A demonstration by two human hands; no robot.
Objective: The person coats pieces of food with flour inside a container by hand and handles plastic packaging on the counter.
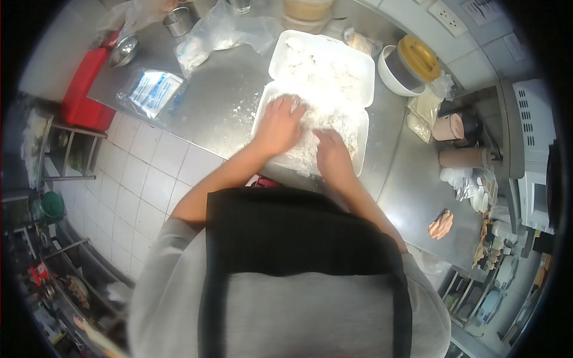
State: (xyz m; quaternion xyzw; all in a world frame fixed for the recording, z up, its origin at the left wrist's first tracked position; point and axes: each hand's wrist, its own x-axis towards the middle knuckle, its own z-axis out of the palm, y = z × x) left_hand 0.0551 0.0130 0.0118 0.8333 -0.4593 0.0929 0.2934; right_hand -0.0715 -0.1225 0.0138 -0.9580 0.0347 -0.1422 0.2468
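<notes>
A white foam container (367,89) lies opened out on the steel table, with white flour (325,71) in both halves. My left hand (282,123) is over the left part of the nearer half, its fingers spread and touching the flour. At the right of that half, my right hand (334,154) has its fingertips in the flour, bent inward. Blur and flour hide how far those fingers close and whether anything is between them.
A blue-and-white packet (156,91) and a metal bowl (124,50) are to the left. A white bowl (387,74) with a yellow lid (419,58) stands at the right. Raw meat (441,224) lies on the right-hand counter (412,191). Flour dusts the table (209,107).
</notes>
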